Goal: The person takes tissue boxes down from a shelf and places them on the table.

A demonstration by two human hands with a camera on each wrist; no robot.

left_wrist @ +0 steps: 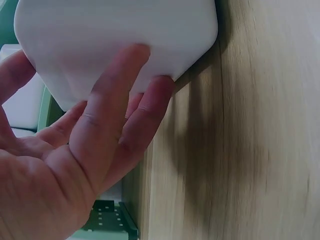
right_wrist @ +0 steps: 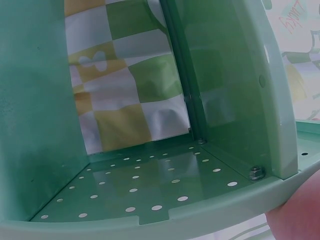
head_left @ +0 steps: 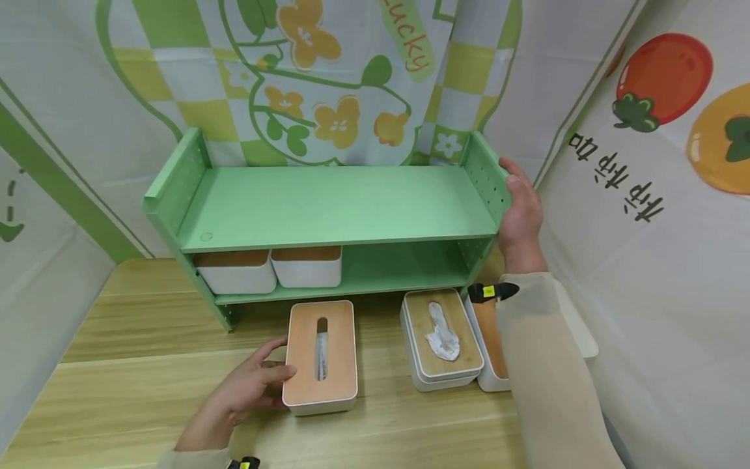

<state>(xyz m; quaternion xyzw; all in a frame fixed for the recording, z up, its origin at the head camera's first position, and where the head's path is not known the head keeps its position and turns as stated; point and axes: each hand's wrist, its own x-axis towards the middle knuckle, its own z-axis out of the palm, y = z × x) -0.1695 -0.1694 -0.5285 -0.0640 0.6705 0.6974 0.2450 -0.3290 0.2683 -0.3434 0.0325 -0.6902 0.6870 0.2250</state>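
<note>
In the head view my left hand (head_left: 252, 387) touches the left side of a white tissue box (head_left: 346, 352) with a wooden lid and an oval slot. Fairly straight fingers (left_wrist: 112, 95) lie against its white wall in the left wrist view. My right hand (head_left: 523, 221) rests against the outer side of a green two-tier shelf (head_left: 334, 202), at its right end panel. Only a bit of that hand shows at the lower right of the right wrist view, beside the perforated panel (right_wrist: 155, 185).
Two white boxes with wooden tops, a left one (head_left: 240, 277) and a right one (head_left: 307, 268), sit on the lower tier. Another tissue box (head_left: 418, 355), with tissue poking out, stands before the shelf. My right sleeve partly covers a wooden-topped box (head_left: 489, 339) and a white object (head_left: 577, 319).
</note>
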